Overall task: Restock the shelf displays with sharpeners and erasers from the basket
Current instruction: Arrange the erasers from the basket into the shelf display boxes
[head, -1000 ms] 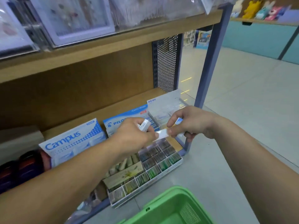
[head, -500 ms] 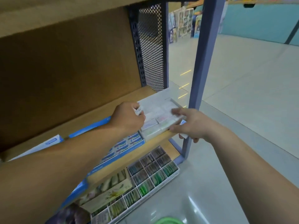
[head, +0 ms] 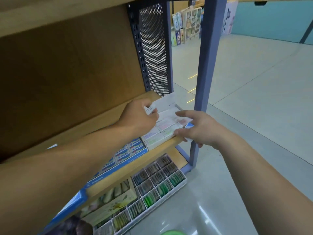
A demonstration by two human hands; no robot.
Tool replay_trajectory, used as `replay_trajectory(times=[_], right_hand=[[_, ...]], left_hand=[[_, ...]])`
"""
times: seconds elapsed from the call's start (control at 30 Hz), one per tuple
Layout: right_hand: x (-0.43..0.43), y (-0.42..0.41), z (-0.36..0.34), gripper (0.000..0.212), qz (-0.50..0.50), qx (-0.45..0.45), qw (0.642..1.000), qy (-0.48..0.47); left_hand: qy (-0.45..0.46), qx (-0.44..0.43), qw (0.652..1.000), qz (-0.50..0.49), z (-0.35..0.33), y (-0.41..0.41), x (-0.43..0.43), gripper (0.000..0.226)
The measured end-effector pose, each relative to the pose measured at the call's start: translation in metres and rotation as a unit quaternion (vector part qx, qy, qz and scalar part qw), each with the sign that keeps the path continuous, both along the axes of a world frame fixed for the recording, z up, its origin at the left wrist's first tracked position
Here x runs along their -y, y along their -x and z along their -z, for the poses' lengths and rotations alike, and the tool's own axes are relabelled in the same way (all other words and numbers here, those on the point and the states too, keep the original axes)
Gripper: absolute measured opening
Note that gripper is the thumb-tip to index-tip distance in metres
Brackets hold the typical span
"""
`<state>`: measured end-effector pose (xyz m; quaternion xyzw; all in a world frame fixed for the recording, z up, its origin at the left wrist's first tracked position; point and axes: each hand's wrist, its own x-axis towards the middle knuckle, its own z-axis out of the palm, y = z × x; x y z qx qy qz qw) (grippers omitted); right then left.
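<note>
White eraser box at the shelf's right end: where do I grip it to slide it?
Take the white eraser box by its front wall, coming from the aisle. Its flap stands up behind, the Pilot box sits close on its left, the blue post near its right; the front looks freest.

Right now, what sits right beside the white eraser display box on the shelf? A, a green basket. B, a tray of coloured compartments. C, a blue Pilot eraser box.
C: the blue Pilot eraser box sits against the left side of the white eraser display box.
</note>
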<state>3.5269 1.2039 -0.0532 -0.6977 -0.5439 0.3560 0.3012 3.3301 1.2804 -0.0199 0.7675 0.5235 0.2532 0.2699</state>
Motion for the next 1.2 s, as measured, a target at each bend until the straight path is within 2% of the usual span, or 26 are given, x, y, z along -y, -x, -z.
replay_trajectory(times=[0.07,0.17,0.43,0.53,0.63,0.77,0.87,0.97,1.03,1.1,1.2], right_hand=[[0.004,-0.006,0.0,0.043,0.034,-0.008,0.999,-0.038],[0.01,-0.013,0.005,0.017,0.058,-0.005,0.996,-0.071],[0.027,-0.023,0.022,0.024,0.158,-0.029,0.98,-0.117],[0.029,-0.02,0.019,0.02,0.139,-0.075,0.981,-0.115],[0.027,-0.014,0.014,0.021,0.11,-0.096,0.983,-0.115],[0.023,-0.008,0.003,0.021,0.096,-0.099,0.982,-0.131],[0.022,-0.001,-0.012,0.019,0.069,-0.157,0.976,-0.136],[0.021,0.014,-0.027,0.026,0.012,-0.184,0.976,-0.118],[0.02,0.025,-0.034,0.015,-0.026,-0.185,0.977,-0.104],[0.019,0.036,-0.038,0.01,-0.056,-0.184,0.978,-0.085],[0.021,0.05,-0.043,0.017,-0.079,-0.202,0.975,-0.056]], left_hand=[[0.025,0.013,1.0,0.003,0.003,-0.018,-0.007,0.009],[0.036,0.015,0.999,-0.003,0.013,-0.041,-0.018,0.02],[0.089,0.012,0.996,-0.023,0.028,-0.063,-0.026,0.027],[0.096,-0.036,0.995,-0.006,0.026,-0.062,-0.022,0.036],[0.088,-0.058,0.994,0.026,0.017,-0.06,-0.012,0.03],[0.081,-0.041,0.994,0.061,-0.006,-0.043,0.003,0.022],[0.085,-0.034,0.994,0.064,-0.019,-0.026,0.019,0.027],[0.106,0.014,0.993,0.049,-0.025,-0.009,0.034,0.033],[0.124,0.044,0.991,0.037,-0.032,0.003,0.042,0.033],[0.139,0.05,0.989,0.029,-0.039,0.015,0.05,0.034],[0.114,0.029,0.993,0.032,-0.045,0.032,0.054,0.036]])
